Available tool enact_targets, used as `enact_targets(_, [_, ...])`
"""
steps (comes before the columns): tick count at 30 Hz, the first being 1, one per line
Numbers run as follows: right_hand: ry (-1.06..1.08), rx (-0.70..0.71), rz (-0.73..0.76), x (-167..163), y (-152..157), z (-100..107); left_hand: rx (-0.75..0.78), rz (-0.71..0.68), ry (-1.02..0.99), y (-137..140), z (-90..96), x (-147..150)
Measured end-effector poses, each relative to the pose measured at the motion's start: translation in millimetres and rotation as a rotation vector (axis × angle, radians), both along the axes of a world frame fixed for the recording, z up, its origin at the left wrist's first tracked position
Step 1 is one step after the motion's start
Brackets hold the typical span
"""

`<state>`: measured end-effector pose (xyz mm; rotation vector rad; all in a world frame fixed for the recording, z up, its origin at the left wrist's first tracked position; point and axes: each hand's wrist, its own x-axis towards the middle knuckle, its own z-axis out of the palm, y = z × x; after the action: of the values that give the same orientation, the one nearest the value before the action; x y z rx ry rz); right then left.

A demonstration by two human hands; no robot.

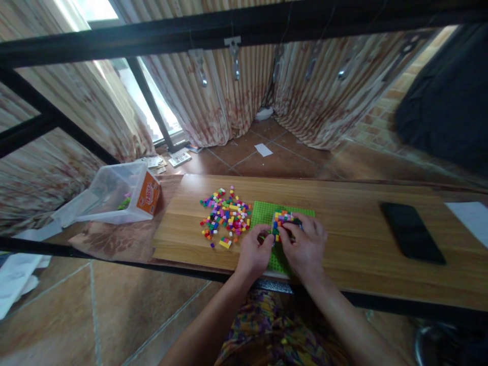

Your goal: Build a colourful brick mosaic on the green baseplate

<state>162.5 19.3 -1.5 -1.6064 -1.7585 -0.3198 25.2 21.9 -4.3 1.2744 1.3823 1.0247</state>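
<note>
A green studded baseplate [263, 209] lies on the wooden board, and a multicoloured cluster of small toy bricks [281, 217] stands on it. My left hand [253, 254] is at the cluster's left edge, thumb and forefinger closed together; whatever is between them is too small to name. From the right, my right hand [308, 249] reaches over the cluster with its fingers bent onto the bricks. Part of the cluster is hidden under those fingers. Left of the baseplate spreads a pile of loose toy bricks [229, 216] in many colours.
A clear plastic tub [110, 213] with an orange label lies at the left, a few green pieces inside. On the right of the wooden board [354, 229] rests a black phone-like slab [412, 232], with white paper [470, 218] beyond. A black metal bar [160, 38] crosses overhead.
</note>
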Motion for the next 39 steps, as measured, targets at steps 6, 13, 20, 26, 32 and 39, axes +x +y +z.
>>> enact_targets(6, [-0.002, 0.005, 0.008, -3.0, 0.3, 1.3, 0.013, -0.028, 0.013, 1.9, 8.0, -0.5])
enact_targets(13, [0.007, 0.016, 0.023, -1.5, 1.7, 0.6, 0.023, -0.025, 0.016, 2.0, 7.1, -0.2])
enact_targets(20, [0.115, 0.044, -0.011, -2.6, 5.5, 1.8, 0.023, -0.022, 0.014, 1.2, 4.8, -0.7])
enact_targets(26, [0.080, 0.057, 0.041, 0.4, 4.5, 2.0, 0.024, -0.023, 0.015, 0.2, 5.0, -1.3])
enact_targets(32, [0.000, 0.036, 0.073, 2.9, 4.9, -1.3, 0.026, -0.029, 0.009, -0.4, 3.3, -1.7])
enact_targets(39, [-0.053, -0.052, 0.132, 9.6, 9.9, 6.5, 0.017, -0.016, 0.001, -0.5, 2.1, -1.8])
